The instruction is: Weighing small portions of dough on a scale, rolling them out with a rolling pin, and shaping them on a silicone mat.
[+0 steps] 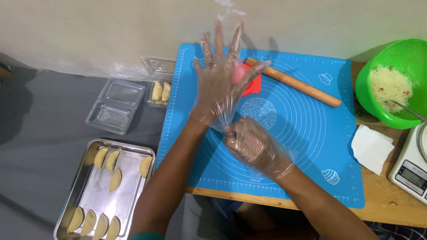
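Nearest: right hand [251, 145], grip closed, pinching the cuff of the clear plastic glove [222, 84] at the left wrist. Left hand [222, 79] directly above, fingers spread wide, empty, pointing away toward the wall. Glove's long axis along the forearm, over the blue mat [313, 153] on the desk [392, 204].

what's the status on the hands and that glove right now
Left hand raised, fingers spread inside clear glove. Right hand pinching the glove cuff at left wrist. Rolling pin and red mould behind, untouched.
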